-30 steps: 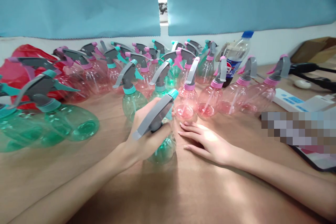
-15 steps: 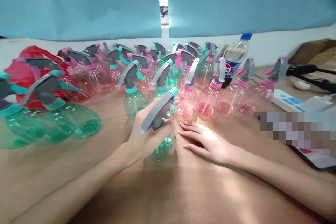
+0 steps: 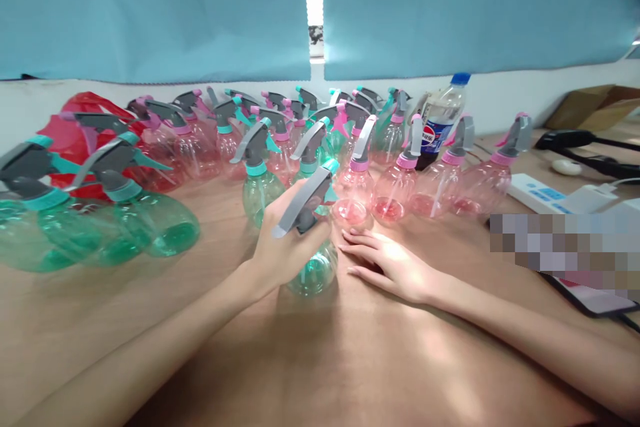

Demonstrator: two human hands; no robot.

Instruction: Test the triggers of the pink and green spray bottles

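My left hand [image 3: 286, 240] is wrapped round the neck of a green spray bottle [image 3: 314, 273] with a grey and turquoise trigger head. The bottle is upright, its lower body showing below my fingers. My right hand [image 3: 397, 263] lies on the table with fingers stretched out and apart, holding nothing. Just beyond its fingertips stands a pink spray bottle [image 3: 353, 203], first in a row with another pink spray bottle [image 3: 395, 193] and more to the right. Behind my left hand are a green spray bottle [image 3: 261, 190] and another one, partly hidden.
Several green spray bottles [image 3: 173, 223] stand at the left, near a red plastic bag [image 3: 85, 107]. More bottles crowd the back by the wall. A cola bottle [image 3: 434, 133], a white power strip [image 3: 537, 192], a cardboard box [image 3: 590, 107] and a blurred-out device [image 3: 575, 293] are at the right.
The view has shifted slightly. The green bottle in my left hand now appears a little higher, with the hand still round its neck. My right hand stays flat on the table.
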